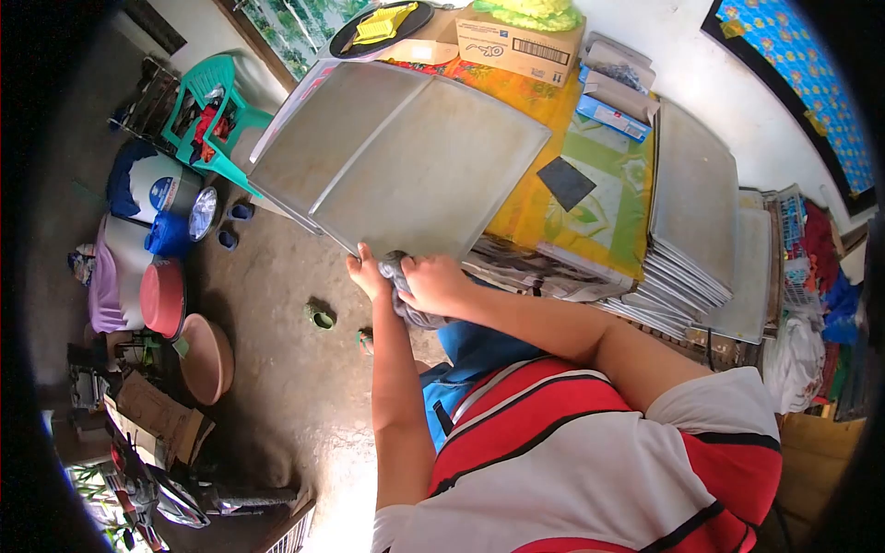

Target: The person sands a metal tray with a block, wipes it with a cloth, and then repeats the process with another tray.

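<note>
Metal trays (433,170), two of them side by side, jut off the near edge of the tabletop (530,207), which is covered in a yellow and green cloth. The person's left hand (369,274) grips the near corner of the front tray, fingers curled over its rim, while the right hand (433,284) is closed on a bunched grey rag (406,295) pressed against that same corner. Judging by where the rag sits, the wiping looks to be only at the tray's edge; the broad dull surfaces show no clear sign of being finished, and I cannot tell which parts are done. To the right a tall stack of trays (687,267) rests on the tabletop. At its far end a cardboard box (521,41) carries something yellow-green on top, and a black round pan (378,28) holds yellow items. On the floor to the left stand a red basin (164,297) and a brown bowl (207,358), contents unclear
</note>
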The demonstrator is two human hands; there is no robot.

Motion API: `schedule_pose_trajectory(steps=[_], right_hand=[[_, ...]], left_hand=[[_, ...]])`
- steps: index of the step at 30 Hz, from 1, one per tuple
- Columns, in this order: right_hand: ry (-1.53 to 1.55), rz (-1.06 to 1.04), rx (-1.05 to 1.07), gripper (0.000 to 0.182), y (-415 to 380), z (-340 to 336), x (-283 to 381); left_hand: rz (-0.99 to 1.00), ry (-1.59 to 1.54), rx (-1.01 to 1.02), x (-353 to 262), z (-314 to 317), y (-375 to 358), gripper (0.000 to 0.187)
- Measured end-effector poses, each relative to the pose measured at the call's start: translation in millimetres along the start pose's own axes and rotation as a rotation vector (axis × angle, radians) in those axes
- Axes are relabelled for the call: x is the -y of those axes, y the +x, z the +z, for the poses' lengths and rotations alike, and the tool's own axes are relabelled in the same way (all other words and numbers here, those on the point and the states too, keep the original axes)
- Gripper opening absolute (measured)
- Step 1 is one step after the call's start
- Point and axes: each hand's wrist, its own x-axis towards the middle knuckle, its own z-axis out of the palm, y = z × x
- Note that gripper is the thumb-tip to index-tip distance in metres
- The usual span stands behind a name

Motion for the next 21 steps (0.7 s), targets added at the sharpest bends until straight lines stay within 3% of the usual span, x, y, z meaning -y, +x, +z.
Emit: schedule_pose_trajectory(steps=[1,2,5,6,8,9,10,12,14,16,18,21], right_hand=[[0.148,0.054,0.012,0.045,10,-1,-6],[0.295,0.106,0.027,0.046,21,-2,-12],[0.591,0.323,0.013,0.054,40,-47,-44],[0.495,0.382,-0.114,0.059,47,-55,-62],[0.408,0.466,-0.337,0.062,57,-87,-95],[0.431,0.531,-0.354,0.064,64,-98,-121],[0.452,0.596,-0.371,0.066,67,-106,-140],[0.235,0.518,-0.285,0.067,54,-74,-167],[-0.054,0.347,-0.189,0.076,37,-59,-149],[-0.072,0.157,-0.293,0.081,27,-22,-122],[-0.038,0.036,-0.208,0.081,16,-4,-76],[0.071,-0.111,-0.074,0.069,3,25,-23]], left_hand=[[0.032,-0.014,0.043,9,-6,12,0.020],[0.034,0.183,0.030,25,-11,30,0.024],[-0.352,0.160,0.196,-59,-14,-1,0.031],[-0.366,0.215,0.321,-59,-28,3,0.043],[-0.429,0.077,0.294,-75,-44,-14,0.054],[-0.459,0.008,0.285,-81,-52,-22,0.061],[-0.512,-0.024,0.379,-77,-64,-25,0.079],[-0.605,-0.192,0.420,-66,-73,-37,0.083],[-0.640,-0.267,0.479,-62,-69,-44,0.092],[-0.637,-0.292,0.453,-87,-57,-51,0.094],[-0.645,-0.299,0.454,-95,-54,-52,0.097],[-0.689,-0.352,0.458,-102,-56,-52,0.105]])
